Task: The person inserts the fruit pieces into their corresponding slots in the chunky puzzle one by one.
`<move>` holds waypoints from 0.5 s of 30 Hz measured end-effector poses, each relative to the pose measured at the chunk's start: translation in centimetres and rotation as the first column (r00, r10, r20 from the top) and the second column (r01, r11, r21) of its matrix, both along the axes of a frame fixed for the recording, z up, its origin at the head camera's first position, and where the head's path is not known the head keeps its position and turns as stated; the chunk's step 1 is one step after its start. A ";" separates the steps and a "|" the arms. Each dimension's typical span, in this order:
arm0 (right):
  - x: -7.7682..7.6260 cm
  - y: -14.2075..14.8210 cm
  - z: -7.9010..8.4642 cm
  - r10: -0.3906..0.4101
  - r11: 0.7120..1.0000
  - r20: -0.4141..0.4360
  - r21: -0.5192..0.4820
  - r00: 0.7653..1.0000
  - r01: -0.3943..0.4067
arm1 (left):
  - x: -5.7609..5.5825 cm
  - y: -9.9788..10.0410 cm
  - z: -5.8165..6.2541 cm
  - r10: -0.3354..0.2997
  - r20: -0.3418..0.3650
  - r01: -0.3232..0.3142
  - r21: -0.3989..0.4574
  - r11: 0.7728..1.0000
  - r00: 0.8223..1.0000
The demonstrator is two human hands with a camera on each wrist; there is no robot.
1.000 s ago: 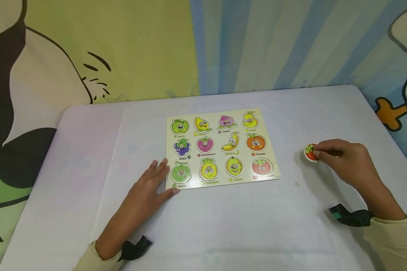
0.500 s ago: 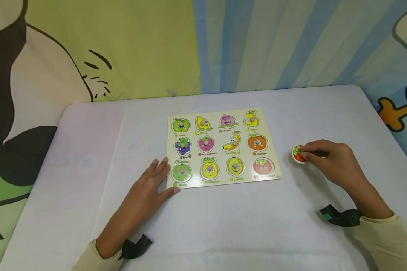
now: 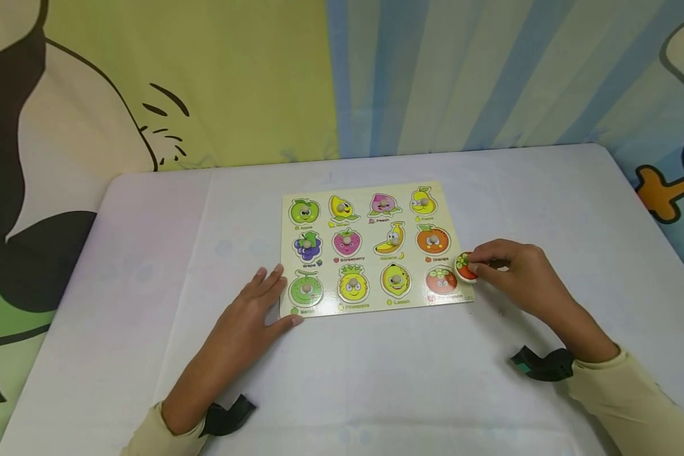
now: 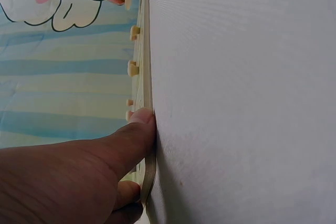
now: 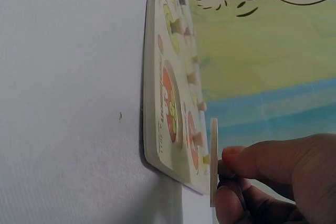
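A cream wooden fruit puzzle board (image 3: 376, 300) lies flat on the white-covered table. My left hand (image 3: 245, 326) rests at its lower left corner, fingers along the left side and thumb on the front edge. My right hand (image 3: 527, 278) pinches the knob of a round red persimmon piece (image 3: 463, 266) with green leaves, between thumb and fingers. In the head view that piece overlaps the board's right edge; the right wrist view shows it edge-on, raised above the board's level. Left of it, the persimmon recess (image 3: 441, 280) shows its printed picture without a knobbed piece.
Other knobbed fruit pieces sit in the board, among them an orange (image 3: 432, 240), a lemon (image 3: 396, 280) and a melon (image 3: 304, 290). White cloth (image 3: 342, 373) covers the table. A printed cartoon backdrop (image 3: 234, 82) stands behind the table's far edge.
My right hand has carried the persimmon piece leftward from the right part of the table to the board's right edge. My left hand has stayed at the board's corner.
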State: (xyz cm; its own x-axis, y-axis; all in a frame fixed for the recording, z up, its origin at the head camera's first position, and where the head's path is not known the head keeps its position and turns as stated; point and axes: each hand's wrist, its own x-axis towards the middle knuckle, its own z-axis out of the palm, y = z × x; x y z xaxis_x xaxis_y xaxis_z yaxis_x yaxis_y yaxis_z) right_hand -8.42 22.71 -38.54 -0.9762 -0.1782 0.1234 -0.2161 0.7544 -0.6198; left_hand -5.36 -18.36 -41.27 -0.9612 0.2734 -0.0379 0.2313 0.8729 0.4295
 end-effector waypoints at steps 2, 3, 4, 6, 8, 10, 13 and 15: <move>0.0 -0.4 -0.1 0.016 1.000 0.007 -0.004 1.000 -0.016 | 0.0 0.0 0.0 -0.002 -0.001 0.002 -0.003 1.000 1.000; 0.1 -0.5 -0.2 0.024 1.000 0.010 -0.008 1.000 -0.024 | 0.0 0.0 0.0 -0.002 -0.002 0.002 -0.004 1.000 1.000; 0.1 -0.7 -0.3 0.029 1.000 0.014 -0.010 0.999 -0.029 | 0.0 0.0 0.0 -0.003 -0.003 0.003 -0.006 1.000 1.000; 0.1 -1.0 -0.4 0.037 0.999 0.019 -0.021 0.999 -0.037 | 0.0 0.0 0.0 -0.004 -0.005 0.004 -0.008 1.000 1.000; 0.2 -1.3 -0.5 0.046 0.998 0.019 -0.038 0.999 -0.045 | 0.0 0.0 -0.1 -0.004 -0.007 0.004 -0.009 1.000 1.000; 0.2 -1.5 -0.5 0.054 0.997 0.022 -0.060 0.998 -0.052 | -0.1 0.0 -0.1 -0.004 -0.008 0.004 -0.008 1.000 1.000; 0.2 -1.9 -0.7 0.070 0.993 0.031 -0.093 0.997 -0.067 | 0.0 0.0 0.0 -0.002 -0.004 0.002 -0.004 1.000 1.000; 0.2 -2.2 -0.8 0.078 0.992 0.042 -0.104 0.996 -0.073 | 0.0 0.0 0.0 -0.001 0.000 0.001 -0.001 1.000 1.000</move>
